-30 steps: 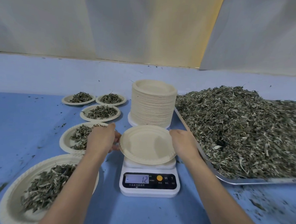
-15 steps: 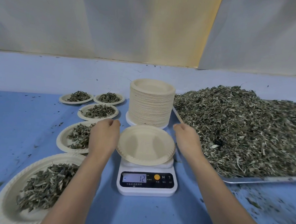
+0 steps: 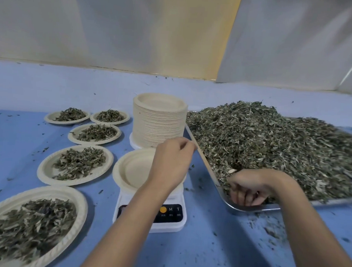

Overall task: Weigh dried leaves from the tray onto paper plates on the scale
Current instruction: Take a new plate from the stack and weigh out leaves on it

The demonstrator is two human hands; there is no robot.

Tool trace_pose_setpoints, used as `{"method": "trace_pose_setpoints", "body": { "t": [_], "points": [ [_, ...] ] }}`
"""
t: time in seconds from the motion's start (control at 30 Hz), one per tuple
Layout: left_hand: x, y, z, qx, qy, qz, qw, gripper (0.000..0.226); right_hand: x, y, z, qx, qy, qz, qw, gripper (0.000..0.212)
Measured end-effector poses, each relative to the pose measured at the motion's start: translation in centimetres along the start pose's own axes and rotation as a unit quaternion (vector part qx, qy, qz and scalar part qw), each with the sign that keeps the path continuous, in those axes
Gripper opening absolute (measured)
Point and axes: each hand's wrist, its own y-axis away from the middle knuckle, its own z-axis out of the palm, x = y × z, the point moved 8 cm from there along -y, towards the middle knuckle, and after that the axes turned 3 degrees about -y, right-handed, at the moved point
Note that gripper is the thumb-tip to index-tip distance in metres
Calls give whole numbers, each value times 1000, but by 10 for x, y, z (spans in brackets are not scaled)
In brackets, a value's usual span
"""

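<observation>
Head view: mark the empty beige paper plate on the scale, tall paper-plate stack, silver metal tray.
Empty beige paper plate (image 3: 134,170): head view, bare floor.
Tall paper-plate stack (image 3: 158,130): head view, side wall.
Silver metal tray (image 3: 252,207): head view, near rim.

Blue tabletop (image 3: 215,258), pale backdrop (image 3: 135,29)

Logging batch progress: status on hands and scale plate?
Left hand above plate, hold unclear. Right hand gripping dried leaves in tray. Plate on scale empty; forearm hides display.
</observation>
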Motion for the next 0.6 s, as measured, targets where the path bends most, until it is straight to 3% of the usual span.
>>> {"method": "trace_pose_setpoints", "body": {
  "t": [0.07, 0.23, 0.37, 0.47, 0.6],
  "points": [
    [1, 2, 5, 2, 16, -1, 1000, 30, 2, -6, 4, 6, -11, -4, 1000, 37],
    [-4, 2, 8, 1, 36, -13, 999, 31, -26, -25, -16, 112, -122, -78, 983, 34],
    [-6, 1, 4, 12, 63, -23, 998, 33, -54, -46, -39, 232, -50, -118, 964, 29],
    [-8, -1, 2, 14, 66, -28, 997, 32, -63, -57, -46, 280, -59, -145, 947, 32],
    [-9, -5, -3, 26, 82, -28, 996, 33, -57, -47, -59, 427, -41, -160, 889, 25]
  ]
}}
